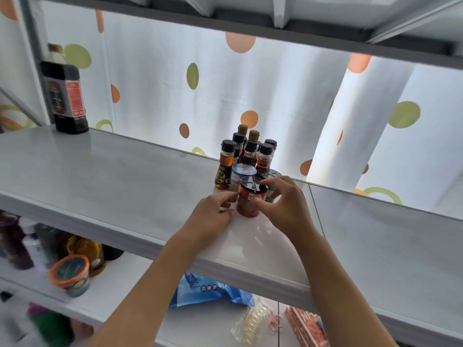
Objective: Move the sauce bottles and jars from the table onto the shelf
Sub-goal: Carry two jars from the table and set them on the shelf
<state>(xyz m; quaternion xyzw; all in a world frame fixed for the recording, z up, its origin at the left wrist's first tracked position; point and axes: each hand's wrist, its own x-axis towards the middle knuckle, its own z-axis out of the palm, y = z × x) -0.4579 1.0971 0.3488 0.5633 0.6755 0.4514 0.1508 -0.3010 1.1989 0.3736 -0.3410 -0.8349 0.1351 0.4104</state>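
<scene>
A red sauce jar [249,202] with a black lid stands upright on the white shelf [112,176]. My left hand [213,216] touches its left side with the fingertips. My right hand [280,204] wraps its right side, with the thumb on the label and fingers by the lid. Just behind it stand a jar with a blue lid [242,174], another black-lidded jar [269,175] and a cluster of several small dark sauce bottles [250,151] with black and gold caps.
A large dark soy sauce bottle [65,92] stands at the shelf's back left. A dotted curtain hangs behind. The lower shelf holds an orange-lidded tub [70,274], a blue bag [205,291], bottles and small packets. Another shelf board runs overhead.
</scene>
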